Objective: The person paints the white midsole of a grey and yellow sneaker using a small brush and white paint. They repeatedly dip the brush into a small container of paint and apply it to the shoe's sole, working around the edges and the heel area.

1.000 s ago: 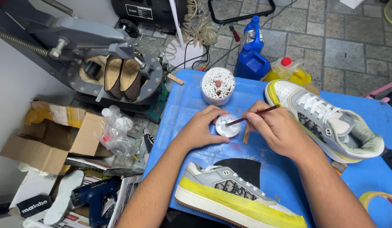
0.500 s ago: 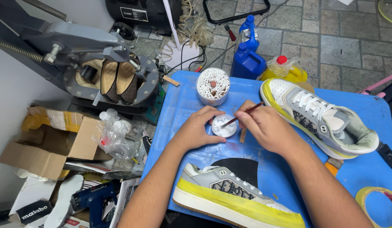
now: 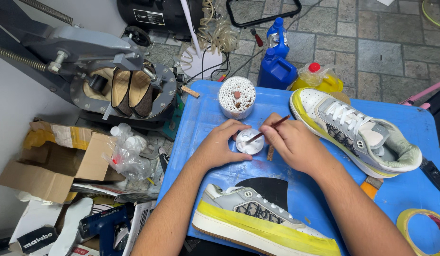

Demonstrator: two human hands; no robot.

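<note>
My left hand wraps around a small round white dish on the blue table. My right hand grips a thin brush with a red-brown handle, its tip dipped in the dish. Near me lies a grey sneaker with a yellowed sole, resting on its side. A second matching sneaker stands upright to the right of my right hand.
A white cup of cotton swabs stands behind the dish. Blue bottles and a yellow bottle sit at the table's far edge. A tape roll lies front right. A grey shoe press, cardboard box and clutter fill the floor on the left.
The view has shifted slightly; both hands stay at the dish, with the brush tip moving a little inside it.
</note>
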